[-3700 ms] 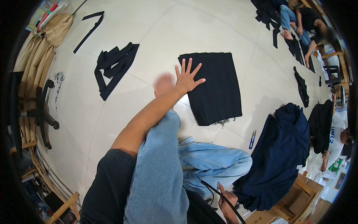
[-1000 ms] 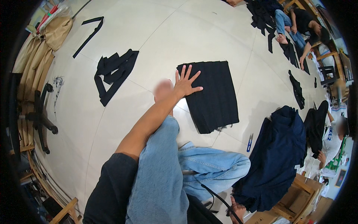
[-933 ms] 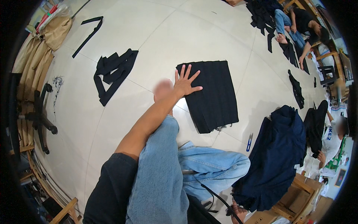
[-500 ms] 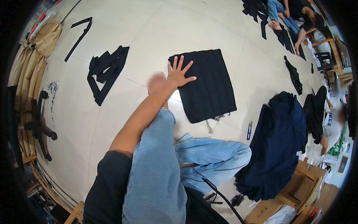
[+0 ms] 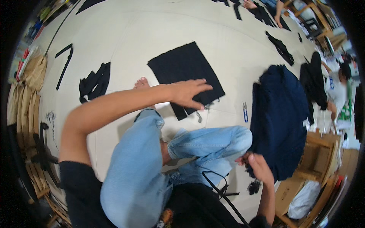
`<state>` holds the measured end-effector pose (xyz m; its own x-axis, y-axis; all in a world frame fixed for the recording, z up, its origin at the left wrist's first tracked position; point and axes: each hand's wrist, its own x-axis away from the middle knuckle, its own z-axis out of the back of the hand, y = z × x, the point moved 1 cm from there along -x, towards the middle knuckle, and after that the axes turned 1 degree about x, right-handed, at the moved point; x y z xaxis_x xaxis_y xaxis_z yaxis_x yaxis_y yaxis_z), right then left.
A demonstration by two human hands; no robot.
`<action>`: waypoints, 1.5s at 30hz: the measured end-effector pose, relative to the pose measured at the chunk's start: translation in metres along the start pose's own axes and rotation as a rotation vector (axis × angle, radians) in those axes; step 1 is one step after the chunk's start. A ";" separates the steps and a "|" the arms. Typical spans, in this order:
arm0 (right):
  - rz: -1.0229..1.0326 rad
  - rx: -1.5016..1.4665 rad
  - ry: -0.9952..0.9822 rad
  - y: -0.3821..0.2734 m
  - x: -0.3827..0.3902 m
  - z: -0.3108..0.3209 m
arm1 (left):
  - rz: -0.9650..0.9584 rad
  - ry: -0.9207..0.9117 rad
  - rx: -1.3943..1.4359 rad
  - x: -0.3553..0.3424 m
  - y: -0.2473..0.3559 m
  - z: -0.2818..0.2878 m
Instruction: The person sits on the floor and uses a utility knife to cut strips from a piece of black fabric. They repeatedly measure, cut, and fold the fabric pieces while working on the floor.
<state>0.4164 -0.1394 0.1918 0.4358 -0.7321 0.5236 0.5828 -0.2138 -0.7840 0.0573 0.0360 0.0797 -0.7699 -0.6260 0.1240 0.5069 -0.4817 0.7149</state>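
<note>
Dark navy fabric [image 5: 279, 117] lies heaped on the pale floor [image 5: 125, 34] at about three o'clock of the seated person, and the right hand [image 5: 258, 167] is down at its near edge, fingers pinched on a bit of dark cloth beside the bent knee in blue jeans [image 5: 213, 142]. Just past the knee, small snips [image 5: 245, 112] lie on the floor. At twelve o'clock the left hand [image 5: 186, 93] hangs flat with fingers spread and together over the near corner of a black square panel [image 5: 186, 72]; whether it touches, I cannot tell. Smoothing that panel seems the step in hand; the next move likely needs the palm pressed down flat. Farther out at ten o'clock lie black strips [image 5: 93, 81].
</note>
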 end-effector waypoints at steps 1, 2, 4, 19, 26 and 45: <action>0.096 -0.108 -0.058 -0.019 -0.011 0.000 | -0.078 -0.110 0.079 0.004 0.036 0.010; 0.193 -0.205 -0.105 -0.042 -0.020 -0.002 | -0.166 -0.218 0.157 0.004 0.068 0.017; 0.413 -0.322 -0.124 -0.079 -0.033 -0.006 | -0.359 -0.156 0.230 0.001 0.117 0.012; 0.523 -1.414 0.364 -0.024 -0.121 -0.066 | -0.038 0.428 0.673 -0.007 0.143 -0.044; 0.560 -1.592 0.201 -0.038 -0.125 -0.104 | 0.015 0.417 0.632 0.003 0.122 -0.041; 0.068 -0.715 0.755 0.021 -0.114 -0.100 | 0.225 0.389 0.274 0.014 0.077 -0.028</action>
<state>0.3105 -0.1256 0.0819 -0.2331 -0.9185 0.3193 -0.0762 -0.3101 -0.9476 0.0966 -0.0265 0.1168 -0.4261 -0.9021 0.0676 0.4829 -0.1636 0.8603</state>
